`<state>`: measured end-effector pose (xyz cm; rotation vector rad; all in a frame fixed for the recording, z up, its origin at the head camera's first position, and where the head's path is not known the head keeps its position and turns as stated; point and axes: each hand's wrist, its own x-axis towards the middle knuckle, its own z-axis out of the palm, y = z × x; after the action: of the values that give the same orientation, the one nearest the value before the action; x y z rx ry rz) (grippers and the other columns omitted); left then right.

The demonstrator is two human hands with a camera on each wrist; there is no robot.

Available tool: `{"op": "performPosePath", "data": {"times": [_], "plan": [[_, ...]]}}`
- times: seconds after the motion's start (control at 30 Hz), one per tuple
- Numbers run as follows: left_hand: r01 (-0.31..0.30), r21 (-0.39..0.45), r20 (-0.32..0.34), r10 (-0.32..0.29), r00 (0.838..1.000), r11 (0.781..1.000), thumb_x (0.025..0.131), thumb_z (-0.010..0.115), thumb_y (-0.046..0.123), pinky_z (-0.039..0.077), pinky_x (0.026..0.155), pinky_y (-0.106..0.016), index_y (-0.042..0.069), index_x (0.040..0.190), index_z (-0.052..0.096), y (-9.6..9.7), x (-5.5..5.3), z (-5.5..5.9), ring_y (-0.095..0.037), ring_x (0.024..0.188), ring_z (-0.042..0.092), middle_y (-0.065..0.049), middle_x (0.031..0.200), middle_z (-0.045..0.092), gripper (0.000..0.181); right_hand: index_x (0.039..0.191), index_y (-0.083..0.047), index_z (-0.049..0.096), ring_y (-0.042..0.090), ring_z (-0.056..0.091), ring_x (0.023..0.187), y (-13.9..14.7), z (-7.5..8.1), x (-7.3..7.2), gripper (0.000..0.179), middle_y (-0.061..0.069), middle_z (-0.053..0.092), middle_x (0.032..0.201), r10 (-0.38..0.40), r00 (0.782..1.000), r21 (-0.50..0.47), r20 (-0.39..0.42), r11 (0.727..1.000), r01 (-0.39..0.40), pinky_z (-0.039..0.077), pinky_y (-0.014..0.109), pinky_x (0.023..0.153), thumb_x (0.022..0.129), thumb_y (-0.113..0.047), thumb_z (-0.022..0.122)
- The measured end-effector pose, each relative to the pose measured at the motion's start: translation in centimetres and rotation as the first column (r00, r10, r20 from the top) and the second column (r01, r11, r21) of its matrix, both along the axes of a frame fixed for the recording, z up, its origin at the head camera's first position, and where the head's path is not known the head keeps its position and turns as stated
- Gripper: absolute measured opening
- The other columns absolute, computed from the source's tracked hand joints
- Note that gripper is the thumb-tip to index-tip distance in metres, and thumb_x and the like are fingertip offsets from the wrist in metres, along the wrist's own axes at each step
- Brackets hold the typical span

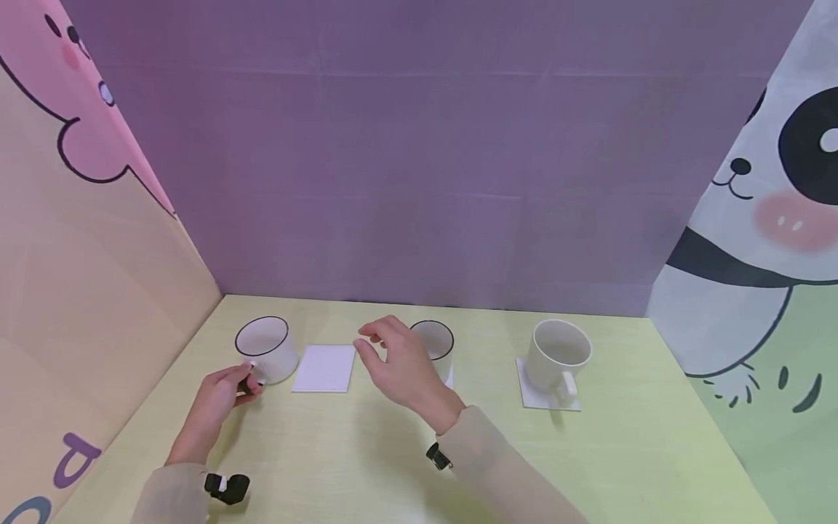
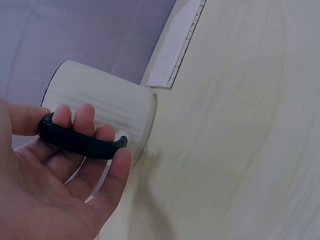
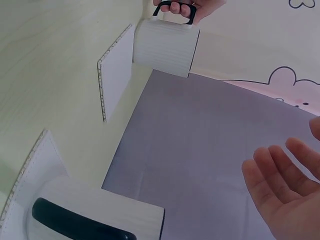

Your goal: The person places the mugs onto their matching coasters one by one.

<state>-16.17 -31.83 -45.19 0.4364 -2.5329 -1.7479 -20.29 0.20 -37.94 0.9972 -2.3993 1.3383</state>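
Note:
At the table's left, my left hand (image 1: 225, 389) curls its fingers through the black handle (image 2: 80, 142) of a white mug with a dark rim (image 1: 271, 356). That mug stands upright beside a white square coaster (image 1: 324, 369), which bears nothing. My right hand (image 1: 402, 367) hovers over the middle with loosely bent fingers and holds nothing. Partly hidden behind it is a second dark-rimmed mug (image 1: 440, 342), on a coaster of its own; its black handle (image 3: 80, 222) shows in the right wrist view.
An all-white mug (image 1: 550, 360) stands on a coaster (image 1: 533, 397) at the right, its handle facing the front. A purple cloth wall (image 1: 419, 182) closes off the back of the pale table (image 1: 314, 451). Printed cloths hang at both sides.

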Motion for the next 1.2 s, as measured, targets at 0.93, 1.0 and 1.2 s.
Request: {"op": "performPosePath", "data": {"times": [0.93, 1.0, 1.2], "plan": [[-0.003, -0.009, 0.020, 0.003, 1.000, 1.000, 0.112, 0.035, 0.028, 0.053, 0.077, -0.021, -0.008, 0.095, 0.063, -0.1, -0.2, 0.0, -0.012, 0.085, 0.058, -0.003, 0.089, 0.060, 0.048, 0.119, -0.011, 0.070, 0.018, 0.062, 0.106, -3.0, -1.4, -1.5, 0.029, -0.001, 0.065, 0.116, -0.095, 0.995, 0.152, -0.006, 0.984, 0.095, 0.050, 0.028, 0.091, 0.105, -0.030, 0.053], [-0.006, -0.005, 0.026, 0.006, 1.000, 1.000, 0.112, 0.035, 0.027, 0.053, 0.077, -0.021, -0.008, 0.095, 0.063, -0.1, -0.2, -0.1, -0.012, 0.085, 0.058, -0.003, 0.088, 0.060, 0.048, 0.120, -0.011, 0.070, 0.016, 0.061, 0.107, -3.2, -1.5, -1.6, 0.029, -0.001, 0.065, 0.117, -0.098, 0.995, 0.167, -0.006, 0.981, 0.097, 0.050, 0.028, 0.092, 0.105, -0.030, 0.053], [-0.009, -0.008, 0.026, 0.010, 1.000, 1.000, 0.112, 0.035, 0.025, 0.053, 0.077, -0.020, -0.010, 0.098, 0.062, 0.0, -0.1, 0.0, -0.012, 0.085, 0.058, -0.003, 0.089, 0.060, 0.047, 0.121, -0.009, 0.070, 0.017, 0.061, 0.111, -3.8, -1.9, -2.0, 0.031, 0.001, 0.065, 0.120, -0.108, 0.994, 0.204, 0.000, 0.973, 0.105, 0.051, 0.030, 0.095, 0.104, -0.031, 0.054]]}}
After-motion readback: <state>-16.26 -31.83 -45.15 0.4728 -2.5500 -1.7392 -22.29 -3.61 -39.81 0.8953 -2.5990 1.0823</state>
